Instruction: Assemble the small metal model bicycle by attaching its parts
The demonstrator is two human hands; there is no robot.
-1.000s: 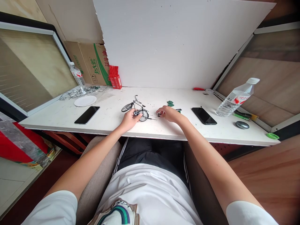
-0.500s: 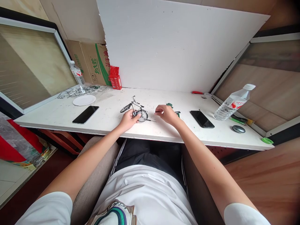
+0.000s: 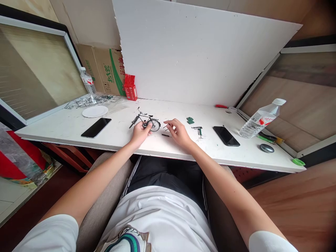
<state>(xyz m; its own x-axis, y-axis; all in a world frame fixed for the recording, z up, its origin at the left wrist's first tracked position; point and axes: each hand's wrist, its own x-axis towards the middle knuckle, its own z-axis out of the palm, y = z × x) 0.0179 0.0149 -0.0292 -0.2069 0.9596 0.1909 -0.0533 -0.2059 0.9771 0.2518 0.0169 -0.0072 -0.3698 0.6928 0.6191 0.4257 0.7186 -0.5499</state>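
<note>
My left hand (image 3: 141,133) grips a small black model bicycle (image 3: 155,125) near its pedals, thumb in front. The bicycle is upright, its handlebar up and to the left, its rear wheel towards my right hand. Just right of that wheel, my right hand (image 3: 176,130) pinches a thin dark piece (image 3: 166,127), too small to name. A short black strip (image 3: 165,135) lies on the table below my right fingertips. Further right lie dark green pieces (image 3: 190,120) and a small black and green part (image 3: 198,131).
A phone (image 3: 96,127) lies on the left of the white table (image 3: 123,140), another phone (image 3: 226,135) on the right. A water bottle (image 3: 262,117) and a silver round object (image 3: 266,148) stand farther right. A white lid (image 3: 95,111), loose frames (image 3: 86,102) and a red box (image 3: 130,87) are at the back left.
My left hand has shifted left with the bicycle, which has turned slightly. My right hand has also moved left with the thin piece, uncovering the black and green part.
</note>
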